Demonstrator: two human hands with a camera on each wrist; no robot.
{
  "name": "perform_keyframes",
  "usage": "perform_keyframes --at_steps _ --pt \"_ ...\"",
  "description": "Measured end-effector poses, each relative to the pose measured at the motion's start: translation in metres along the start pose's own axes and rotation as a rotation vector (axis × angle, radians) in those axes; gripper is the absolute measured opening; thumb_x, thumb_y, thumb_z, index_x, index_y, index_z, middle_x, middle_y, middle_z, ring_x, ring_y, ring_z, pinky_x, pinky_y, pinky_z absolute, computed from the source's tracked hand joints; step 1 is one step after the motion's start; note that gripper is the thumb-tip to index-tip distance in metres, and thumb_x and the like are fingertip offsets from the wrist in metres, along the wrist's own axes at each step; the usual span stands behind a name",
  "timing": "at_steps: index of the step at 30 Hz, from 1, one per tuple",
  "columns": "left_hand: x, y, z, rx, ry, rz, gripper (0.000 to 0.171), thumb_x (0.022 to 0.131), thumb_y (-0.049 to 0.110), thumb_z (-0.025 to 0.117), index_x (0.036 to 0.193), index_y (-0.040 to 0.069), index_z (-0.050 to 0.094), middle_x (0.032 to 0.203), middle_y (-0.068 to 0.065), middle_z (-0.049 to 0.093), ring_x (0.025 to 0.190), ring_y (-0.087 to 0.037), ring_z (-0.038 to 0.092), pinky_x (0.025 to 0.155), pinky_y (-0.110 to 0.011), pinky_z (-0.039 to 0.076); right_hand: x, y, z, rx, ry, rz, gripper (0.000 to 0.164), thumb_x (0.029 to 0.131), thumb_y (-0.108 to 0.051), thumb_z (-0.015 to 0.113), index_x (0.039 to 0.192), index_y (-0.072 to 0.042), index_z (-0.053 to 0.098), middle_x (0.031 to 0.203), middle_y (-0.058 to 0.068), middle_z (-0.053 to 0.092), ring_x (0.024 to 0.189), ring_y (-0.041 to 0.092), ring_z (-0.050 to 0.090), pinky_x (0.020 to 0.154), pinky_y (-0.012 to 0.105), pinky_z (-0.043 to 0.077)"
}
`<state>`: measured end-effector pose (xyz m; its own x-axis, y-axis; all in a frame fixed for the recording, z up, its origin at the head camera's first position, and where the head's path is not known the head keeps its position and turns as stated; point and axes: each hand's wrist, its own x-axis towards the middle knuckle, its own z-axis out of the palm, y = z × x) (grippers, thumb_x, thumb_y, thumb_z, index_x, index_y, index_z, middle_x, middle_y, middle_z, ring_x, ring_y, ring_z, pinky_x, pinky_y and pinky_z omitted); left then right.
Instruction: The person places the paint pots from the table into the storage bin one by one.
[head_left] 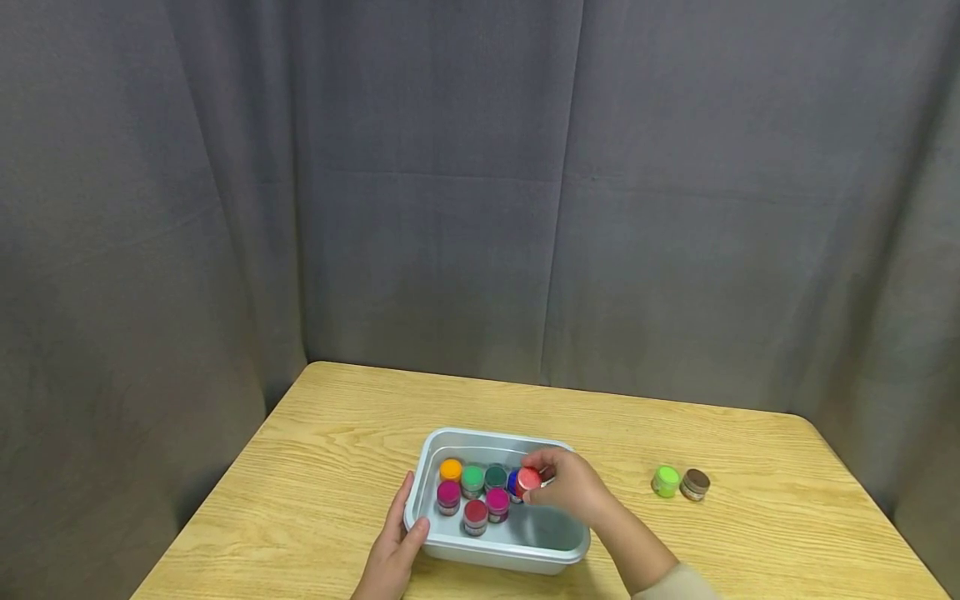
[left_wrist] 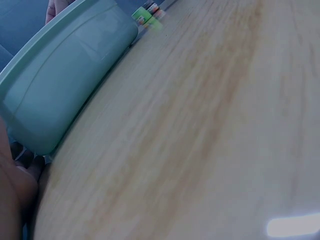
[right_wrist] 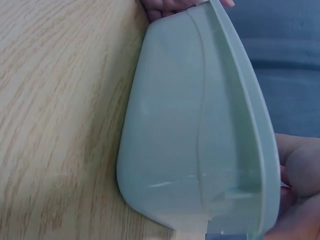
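Note:
A pale blue-grey plastic tub (head_left: 517, 560) stands on the table. My left hand (head_left: 393, 537) grips its left end, thumb over the rim and fingers along the outer wall. Over the right part of the tub, my right hand (head_left: 566, 483) pinches a small paint jar with a coral-red lid (head_left: 528, 479) between thumb and fingers. That jar overlaps a blue-lidded jar (head_left: 513, 483) in the head view. Several other jars stand inside, among them an orange one (head_left: 451, 470), a dark green one (head_left: 496, 477) and a dark red one (head_left: 475, 517).
A lime-green jar (head_left: 666, 481) and a dark brown jar (head_left: 695, 484) stand side by side on the wooden table (head_left: 300, 483), right of the tub. Grey curtains (head_left: 450, 208) hang behind the table and at both sides.

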<state>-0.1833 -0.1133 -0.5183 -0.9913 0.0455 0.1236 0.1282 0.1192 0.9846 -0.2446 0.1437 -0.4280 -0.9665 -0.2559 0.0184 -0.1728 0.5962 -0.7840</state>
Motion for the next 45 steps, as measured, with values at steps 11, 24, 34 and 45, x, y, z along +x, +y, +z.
perform_keyframes --at_steps 11,24,34,45 --pt "0.0 -0.001 0.001 0.001 0.005 0.009 0.065 0.103 0.023 0.047 0.157 0.008 0.015 0.163 -0.022 0.01 0.147 -0.047 0.016 0.115 -0.053 0.019 0.003 -0.002 0.004 -0.054 -0.057 0.04 0.037 0.067 0.003 0.084 0.101 -0.003 0.071 0.09 0.004 0.066 0.079 0.015 0.058 0.066 0.024 0.053" --pt "0.0 0.001 0.001 -0.007 0.002 -0.01 0.066 0.103 0.025 0.048 0.158 0.01 0.015 0.164 -0.02 0.009 0.148 -0.045 0.015 0.116 -0.052 0.018 0.004 -0.007 0.008 -0.184 -0.08 0.03 0.033 0.065 -0.002 0.087 0.093 -0.009 0.071 0.084 0.001 0.062 0.077 0.015 0.053 0.066 0.027 0.048" --pt "-0.001 0.0 0.0 0.006 0.011 -0.015 0.066 0.103 0.026 0.048 0.158 0.011 0.016 0.163 -0.02 0.01 0.147 -0.047 0.016 0.115 -0.054 0.02 0.007 -0.009 0.014 -0.278 -0.105 0.025 0.033 0.064 -0.004 0.088 0.091 -0.01 0.069 0.088 0.004 0.065 0.082 0.017 0.055 0.075 0.037 0.051" --pt "-0.001 0.001 0.0 0.013 0.015 -0.011 0.065 0.103 0.026 0.048 0.157 0.01 0.017 0.164 -0.018 0.011 0.148 -0.045 0.016 0.116 -0.053 0.019 0.011 -0.006 0.021 -0.333 -0.127 0.013 0.034 0.063 -0.004 0.088 0.089 -0.009 0.066 0.084 0.004 0.065 0.079 0.017 0.056 0.073 0.035 0.051"
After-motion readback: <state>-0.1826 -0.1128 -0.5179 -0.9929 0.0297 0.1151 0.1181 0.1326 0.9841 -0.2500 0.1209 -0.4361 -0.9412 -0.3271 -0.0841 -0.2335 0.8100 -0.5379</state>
